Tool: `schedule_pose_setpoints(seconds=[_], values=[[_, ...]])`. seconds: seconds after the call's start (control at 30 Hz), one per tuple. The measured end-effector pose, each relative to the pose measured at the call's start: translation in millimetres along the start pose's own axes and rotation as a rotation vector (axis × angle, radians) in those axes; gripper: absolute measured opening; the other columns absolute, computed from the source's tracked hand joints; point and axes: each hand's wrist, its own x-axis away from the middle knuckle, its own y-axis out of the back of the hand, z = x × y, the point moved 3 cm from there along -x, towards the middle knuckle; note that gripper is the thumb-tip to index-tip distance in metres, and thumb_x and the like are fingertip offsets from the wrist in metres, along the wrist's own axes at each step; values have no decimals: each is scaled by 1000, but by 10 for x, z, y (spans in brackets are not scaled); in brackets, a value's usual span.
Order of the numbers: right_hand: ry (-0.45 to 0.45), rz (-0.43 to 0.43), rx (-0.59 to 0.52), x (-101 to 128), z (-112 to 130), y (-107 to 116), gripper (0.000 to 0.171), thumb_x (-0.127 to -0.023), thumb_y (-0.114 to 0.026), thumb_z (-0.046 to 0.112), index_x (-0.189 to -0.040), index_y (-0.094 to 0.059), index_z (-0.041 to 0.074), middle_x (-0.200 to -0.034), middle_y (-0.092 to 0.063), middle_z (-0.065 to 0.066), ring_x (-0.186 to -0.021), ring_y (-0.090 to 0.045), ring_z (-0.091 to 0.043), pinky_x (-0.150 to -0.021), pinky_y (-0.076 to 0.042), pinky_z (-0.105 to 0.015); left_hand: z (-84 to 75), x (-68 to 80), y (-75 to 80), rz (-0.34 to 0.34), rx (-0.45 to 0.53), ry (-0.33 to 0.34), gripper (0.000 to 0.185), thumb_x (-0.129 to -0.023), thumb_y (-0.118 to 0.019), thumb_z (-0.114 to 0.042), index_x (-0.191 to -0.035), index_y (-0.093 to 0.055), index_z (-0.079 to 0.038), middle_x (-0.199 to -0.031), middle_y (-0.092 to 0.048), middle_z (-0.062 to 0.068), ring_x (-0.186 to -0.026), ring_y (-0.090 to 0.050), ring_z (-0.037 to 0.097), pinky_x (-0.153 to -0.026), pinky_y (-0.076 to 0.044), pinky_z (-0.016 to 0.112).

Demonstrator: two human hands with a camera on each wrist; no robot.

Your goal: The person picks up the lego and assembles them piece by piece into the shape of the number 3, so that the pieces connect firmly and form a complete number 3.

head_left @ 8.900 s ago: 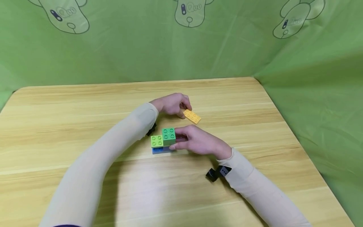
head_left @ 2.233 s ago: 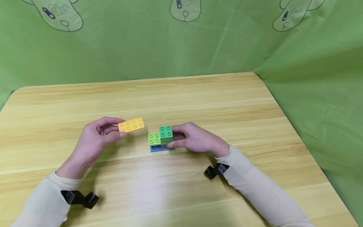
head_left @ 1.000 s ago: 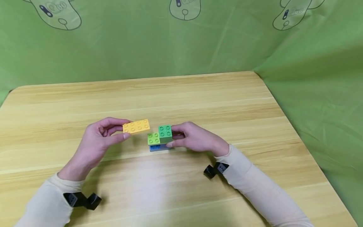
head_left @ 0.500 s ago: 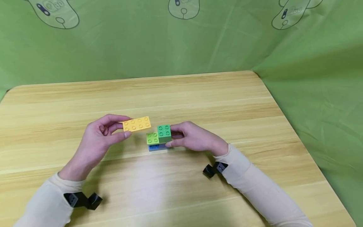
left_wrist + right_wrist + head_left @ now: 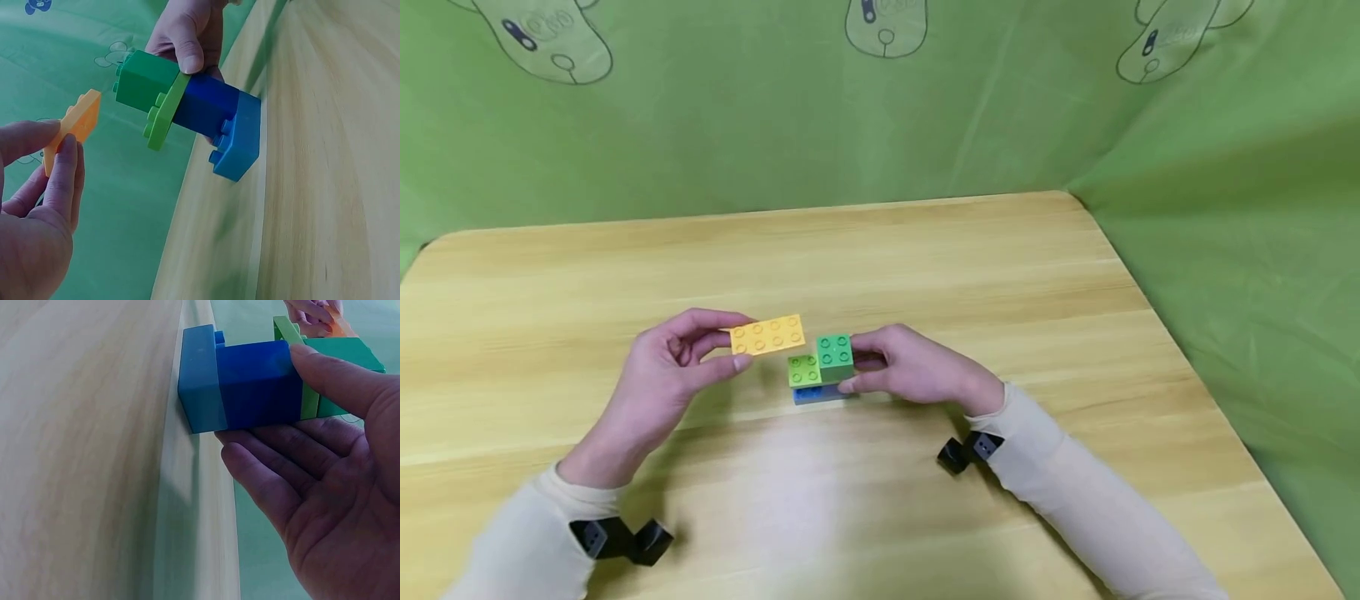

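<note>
My left hand (image 5: 658, 375) pinches a flat yellow-orange building plate (image 5: 767, 335), two rows of studs facing up, between thumb and fingers. It is raised above the table, left of a brick stack and apart from it. With thumb and fingers, my right hand (image 5: 917, 367) grips that stack from the right. In the left wrist view the stack has a light blue brick (image 5: 242, 140) at the bottom, a dark blue brick (image 5: 206, 106) on it, a lime plate (image 5: 164, 119) above, and a green brick (image 5: 145, 81) on top. The lime plate overhangs; its exposed studs point up.
The stack stands on a wood-grain table (image 5: 1000, 275). Green cloth (image 5: 737, 125) with printed cartoon figures hangs behind and along the right. Small black cameras (image 5: 625, 540) sit on both wrists.
Earlier, my left hand held the yellow-orange plate beyond my right hand; it has since brought the plate to the stack's left. Lately the plate shifts slightly rightward. My right hand keeps its grip.
</note>
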Motion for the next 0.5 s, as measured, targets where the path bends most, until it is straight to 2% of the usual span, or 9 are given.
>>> schedule_pose_setpoints(seconds=[0.17, 0.33, 0.5], values=[[4, -2, -3, 29, -10, -8, 41, -91, -72, 17, -127, -62, 0, -118, -67, -5, -110, -63, -13, -92, -49, -24, 26, 6, -58, 13, 7, -18, 39, -82, -72, 11, -119, -62, 5, -109, -67, 14, -99, -65, 20, -81, -55, 25], [33, 3, -39, 10, -11, -3, 43, -91, -72, 15, -129, -60, -1, -120, -67, -6, -111, -63, -15, -92, -49, -24, -14, -11, -121, 43, 27, -31, 39, -82, -72, 12, -119, -62, 6, -109, -67, 15, -99, -66, 21, -82, -55, 26], [45, 5, -43, -9, -17, -10, 45, -92, -72, 14, -132, -58, -1, -124, -65, -7, -114, -61, -14, -94, -48, -25, -36, -26, -179, 55, -22, -21, 38, -82, -75, 7, -117, -62, 6, -109, -67, 16, -98, -66, 22, -81, -56, 28]])
